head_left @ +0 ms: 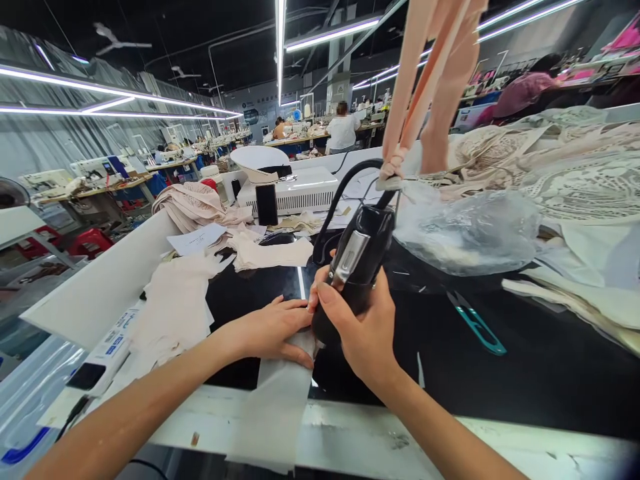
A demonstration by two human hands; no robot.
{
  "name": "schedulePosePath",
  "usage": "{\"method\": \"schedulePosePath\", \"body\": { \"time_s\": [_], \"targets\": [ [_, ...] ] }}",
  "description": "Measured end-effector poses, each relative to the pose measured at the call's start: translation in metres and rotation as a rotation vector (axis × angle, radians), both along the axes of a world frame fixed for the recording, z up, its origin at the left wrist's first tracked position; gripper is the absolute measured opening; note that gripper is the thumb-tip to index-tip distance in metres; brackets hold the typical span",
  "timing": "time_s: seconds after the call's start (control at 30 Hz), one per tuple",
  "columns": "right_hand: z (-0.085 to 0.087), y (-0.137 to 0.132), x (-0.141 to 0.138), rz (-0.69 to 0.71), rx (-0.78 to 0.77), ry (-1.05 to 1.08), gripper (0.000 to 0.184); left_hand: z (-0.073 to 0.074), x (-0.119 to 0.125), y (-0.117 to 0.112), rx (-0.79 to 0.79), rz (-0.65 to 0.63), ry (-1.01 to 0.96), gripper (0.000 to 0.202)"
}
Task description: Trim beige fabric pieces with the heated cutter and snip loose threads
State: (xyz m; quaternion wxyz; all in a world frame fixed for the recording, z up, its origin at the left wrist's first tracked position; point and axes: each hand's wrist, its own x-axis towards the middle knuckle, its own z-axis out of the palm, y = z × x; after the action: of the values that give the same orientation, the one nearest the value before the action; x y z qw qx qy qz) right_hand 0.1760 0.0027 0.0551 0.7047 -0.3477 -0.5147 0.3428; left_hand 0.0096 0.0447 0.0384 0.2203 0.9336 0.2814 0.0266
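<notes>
My right hand (pixel 363 327) is wrapped round the body of a black hand-held electric tool (pixel 357 257) with a silver panel and a black cable, its lower end pressed down on the dark work table (pixel 525 360). Pale straps (pixel 425 87) hang from above and are tied at the tool's top. My left hand (pixel 273 330) lies flat with fingers stretched out on a pale strip of fabric (pixel 280 407) that runs over the table's white front edge, right beside the tool's base.
Teal thread snips (pixel 475 323) lie right of the tool. A clear plastic bag (pixel 470 230) and lace fabric (pixel 575 167) pile up at right. Beige cut pieces (pixel 175 307) lie left, a white machine (pixel 295 190) behind. Other workers sit at far benches.
</notes>
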Motion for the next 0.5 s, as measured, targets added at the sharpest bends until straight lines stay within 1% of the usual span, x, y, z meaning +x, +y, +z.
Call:
{"method": "schedulePosePath", "body": {
  "time_s": [0.1, 0.2, 0.3, 0.37, 0.43, 0.5],
  "targets": [
    [-0.002, 0.000, -0.001, -0.021, -0.003, -0.014, 0.028, -0.002, -0.001, 0.001, 0.009, -0.011, 0.000, 0.068],
    [-0.002, 0.000, -0.002, -0.015, -0.008, -0.022, 0.025, -0.002, -0.001, 0.002, -0.006, -0.007, 0.015, 0.071],
    [-0.001, 0.000, 0.000, -0.008, -0.015, -0.010, 0.029, -0.001, -0.001, 0.002, -0.006, -0.010, 0.019, 0.063],
    [0.001, 0.001, 0.002, -0.022, -0.004, 0.004, 0.030, 0.000, -0.003, -0.001, 0.022, -0.010, 0.008, 0.057],
    [0.002, 0.002, 0.007, -0.036, 0.020, 0.015, 0.029, 0.001, -0.007, -0.009, 0.090, 0.011, -0.030, 0.054],
    [0.004, 0.004, 0.011, -0.039, 0.043, 0.024, 0.027, 0.001, -0.013, -0.023, 0.193, 0.089, -0.097, 0.048]
  ]
}}
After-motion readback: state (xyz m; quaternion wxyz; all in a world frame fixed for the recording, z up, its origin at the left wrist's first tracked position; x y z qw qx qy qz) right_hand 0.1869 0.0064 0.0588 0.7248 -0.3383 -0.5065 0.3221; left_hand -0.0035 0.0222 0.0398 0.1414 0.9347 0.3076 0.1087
